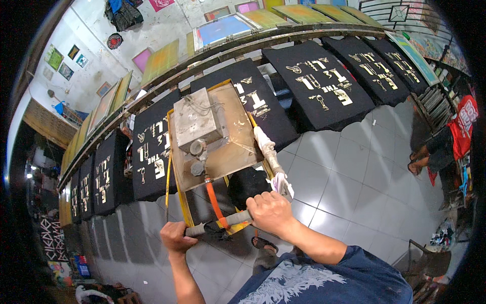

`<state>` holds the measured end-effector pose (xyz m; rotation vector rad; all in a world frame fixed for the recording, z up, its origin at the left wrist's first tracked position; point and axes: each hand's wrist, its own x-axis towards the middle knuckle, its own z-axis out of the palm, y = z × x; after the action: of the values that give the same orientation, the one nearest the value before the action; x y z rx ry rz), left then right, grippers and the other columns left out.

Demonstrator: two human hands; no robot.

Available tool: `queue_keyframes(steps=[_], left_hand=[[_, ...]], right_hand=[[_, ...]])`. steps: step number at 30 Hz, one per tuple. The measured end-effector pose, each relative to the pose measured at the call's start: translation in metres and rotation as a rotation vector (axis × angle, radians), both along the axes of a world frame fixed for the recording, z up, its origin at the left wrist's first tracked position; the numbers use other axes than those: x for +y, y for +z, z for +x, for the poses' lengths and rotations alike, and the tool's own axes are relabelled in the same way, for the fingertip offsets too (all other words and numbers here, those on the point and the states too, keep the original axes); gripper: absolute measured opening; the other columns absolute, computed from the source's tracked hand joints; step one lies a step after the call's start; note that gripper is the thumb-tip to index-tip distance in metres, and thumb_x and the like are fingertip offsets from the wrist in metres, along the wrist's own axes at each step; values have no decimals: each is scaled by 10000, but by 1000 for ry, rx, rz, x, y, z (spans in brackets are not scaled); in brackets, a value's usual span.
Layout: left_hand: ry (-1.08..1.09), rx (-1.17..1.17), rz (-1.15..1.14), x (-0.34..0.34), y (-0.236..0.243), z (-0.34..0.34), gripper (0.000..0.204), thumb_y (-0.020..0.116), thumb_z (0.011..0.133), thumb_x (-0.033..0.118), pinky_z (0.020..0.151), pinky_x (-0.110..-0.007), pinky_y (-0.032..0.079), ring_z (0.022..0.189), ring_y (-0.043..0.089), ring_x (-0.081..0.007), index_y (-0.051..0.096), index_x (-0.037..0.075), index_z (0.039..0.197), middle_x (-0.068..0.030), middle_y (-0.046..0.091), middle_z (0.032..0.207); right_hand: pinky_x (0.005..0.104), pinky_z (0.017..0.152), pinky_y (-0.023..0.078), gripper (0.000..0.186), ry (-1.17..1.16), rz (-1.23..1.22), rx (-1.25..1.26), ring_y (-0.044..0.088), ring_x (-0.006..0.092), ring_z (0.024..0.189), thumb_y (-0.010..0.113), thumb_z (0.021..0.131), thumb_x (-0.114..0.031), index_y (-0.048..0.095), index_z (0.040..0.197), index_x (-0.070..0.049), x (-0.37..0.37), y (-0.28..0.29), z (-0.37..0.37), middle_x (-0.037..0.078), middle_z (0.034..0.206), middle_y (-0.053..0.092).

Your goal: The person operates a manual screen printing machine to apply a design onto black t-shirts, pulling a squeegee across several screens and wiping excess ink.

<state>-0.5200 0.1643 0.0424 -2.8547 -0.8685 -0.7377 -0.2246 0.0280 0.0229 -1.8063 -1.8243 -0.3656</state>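
My left hand [175, 236] is closed round the left end of a grey wrapped handlebar [238, 219]. On its right end, my right hand [271, 212] grips with the fingers wrapped over. The bar joins a yellow frame [185, 206] carrying a stained metal dryer panel [238, 137], with a grey metal box [195, 120] on top. An orange hose [214, 200] runs from the panel's fitting down to the bar. Beside the panel, a cloth-wrapped pole [267, 149] slants toward my right hand. The panel hangs over the row of shirts and hides part of a black printed T-shirt [253, 81].
Black T-shirts with pale prints [324, 83] lie along a curved-looking bench, left [109, 172] and right. Framed print screens [220, 30] lean behind it. Grey floor tiles [349, 167] extend below. At the right, another person's feet [419, 157] stand near a rack [435, 109].
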Motion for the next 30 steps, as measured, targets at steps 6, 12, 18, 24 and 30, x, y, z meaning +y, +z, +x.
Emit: queue_keyframes(steps=[6,12,18,24,30], left_hand=[[-113,-101,56,-4,-7,0,397,821,744,339,520,-389,423,495,553,-281,536,105,598,-66,507,533],[-132,-128,87,2,-4,10,519,851,747,389,505,-358,429,466,536,-226,429,149,562,-30,482,509],[-155,-97,96,39,-15,1,411,855,602,351,562,-367,431,547,596,-219,500,144,631,-32,545,582],[-186,-145,98,59,-14,4,422,863,592,355,584,-351,490,570,630,-216,504,138,643,-27,583,586],[-111,-138,29,52,-12,5,404,865,595,351,604,-367,516,601,664,-246,533,129,658,-64,633,612]], right_hand=[[366,618,502,210,-88,-121,-8,668,211,642,782,658,-225,600,724,-142,-20,6,-5,21,649,630],[376,613,507,220,-116,-95,-20,664,236,625,799,626,-218,598,690,-153,-16,11,-6,36,624,623],[409,595,540,217,-164,-63,-5,668,265,584,801,648,-199,593,676,-141,10,3,-18,52,615,644],[421,564,528,217,-216,-42,-103,650,291,563,779,669,-183,572,663,-118,22,5,-19,87,606,625],[470,611,550,288,-277,-192,-82,694,314,695,877,623,-295,666,794,-199,19,-12,-9,68,721,670]])
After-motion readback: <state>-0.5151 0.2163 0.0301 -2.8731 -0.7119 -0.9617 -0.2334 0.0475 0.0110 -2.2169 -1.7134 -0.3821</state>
